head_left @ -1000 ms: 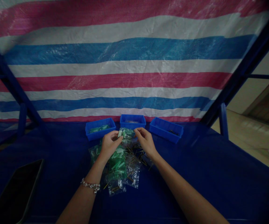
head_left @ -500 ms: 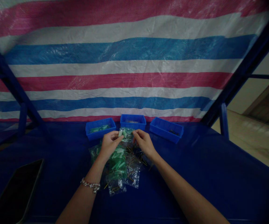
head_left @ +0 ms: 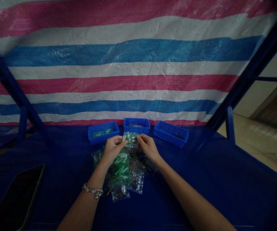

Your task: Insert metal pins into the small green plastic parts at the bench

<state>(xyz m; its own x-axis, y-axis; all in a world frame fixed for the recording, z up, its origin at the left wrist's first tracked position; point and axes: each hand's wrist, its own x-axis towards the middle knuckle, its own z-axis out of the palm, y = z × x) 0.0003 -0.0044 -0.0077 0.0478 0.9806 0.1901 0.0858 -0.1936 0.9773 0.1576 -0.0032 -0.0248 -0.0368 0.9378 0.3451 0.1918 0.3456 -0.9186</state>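
Observation:
Between my two hands a small clear plastic bag (head_left: 131,138) is held up, with pale green pieces inside it. My left hand (head_left: 114,148) pinches its left side between thumb and fingers. On the opposite side, my right hand (head_left: 148,147) grips the edge in a pinch. Beneath them lies a pile of clear bags with green plastic pieces (head_left: 121,167) and thin dark and brass-coloured screws or pins (head_left: 138,162), too small to tell which. One bag (head_left: 120,191) rests at the pile's near edge.
Three blue bins stand behind the pile: the left bin (head_left: 104,139) holds green pieces, the middle bin (head_left: 137,121) small items, the right bin (head_left: 168,138) a few dark ones. A phone-like dark slab (head_left: 15,199) lies at left on the blue table (head_left: 201,179). Striped sheeting (head_left: 133,83) hangs behind.
Both hands stay nearly in place. The bag between them has shifted slightly, and the green pieces inside show differently.

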